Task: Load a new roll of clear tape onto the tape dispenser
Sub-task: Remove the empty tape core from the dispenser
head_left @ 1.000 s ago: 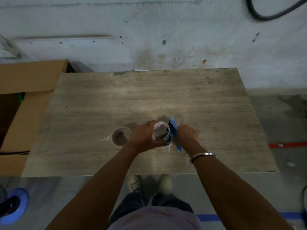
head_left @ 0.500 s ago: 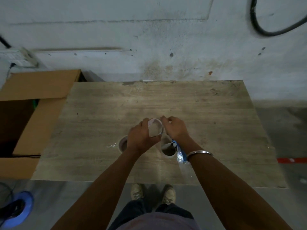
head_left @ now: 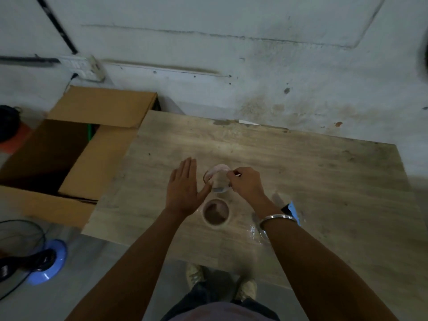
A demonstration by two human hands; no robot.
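Observation:
A pale, thin-walled tape ring (head_left: 217, 178) is pinched at its right rim by my right hand (head_left: 245, 184), just above the middle of the wooden table (head_left: 324, 181). My left hand (head_left: 185, 188) hovers flat to the ring's left with fingers spread and holds nothing; its thumb tip is at the ring's lower edge. A tan-cored tape roll (head_left: 215, 213) lies flat on the table below the ring. The blue tape dispenser (head_left: 293, 208) lies to the right, mostly hidden behind my right forearm. A shiny strip of clear tape (head_left: 256, 230) lies by my wrist.
An open cardboard box (head_left: 76, 158) stands against the table's left edge. A fan with a blue base (head_left: 49, 260) sits on the floor at the lower left. A wall with a power strip (head_left: 81, 67) runs behind the table. My shoes (head_left: 196, 274) are at the near edge.
My left hand has let go of the pale ring and spread open. My right hand now holds the ring. The dispenser lies farther right, under my forearm, and the view has swung left.

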